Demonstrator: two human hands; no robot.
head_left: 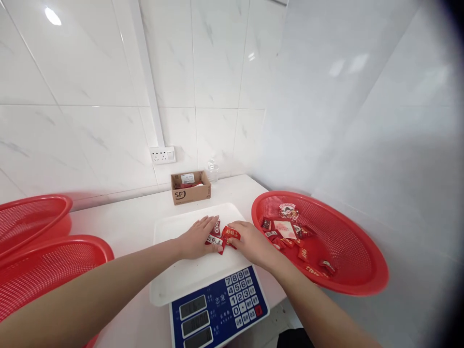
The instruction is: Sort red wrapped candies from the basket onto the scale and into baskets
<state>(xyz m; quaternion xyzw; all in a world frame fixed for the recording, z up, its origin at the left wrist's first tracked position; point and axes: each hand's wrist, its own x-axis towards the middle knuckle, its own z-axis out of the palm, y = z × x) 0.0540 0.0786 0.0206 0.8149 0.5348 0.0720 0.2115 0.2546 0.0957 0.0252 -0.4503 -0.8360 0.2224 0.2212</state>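
Several small red packets with white and gold print sit bunched on the white tray of a digital scale. My left hand curves around the bunch from the left, its fingers bent over the packets and its thumb along their near side. From the right, my right hand closes its fingers on a red packet with gold lettering. Both hands touch the bunch, and they partly hide it. The scale's blue keypad panel faces me below the tray, with its displays at the left.
At right, a red mesh basket holds more red packets and a pale card. Two red baskets stand at left. Behind the scale are a cardboard box and a clear plastic bottle, near the tiled wall.
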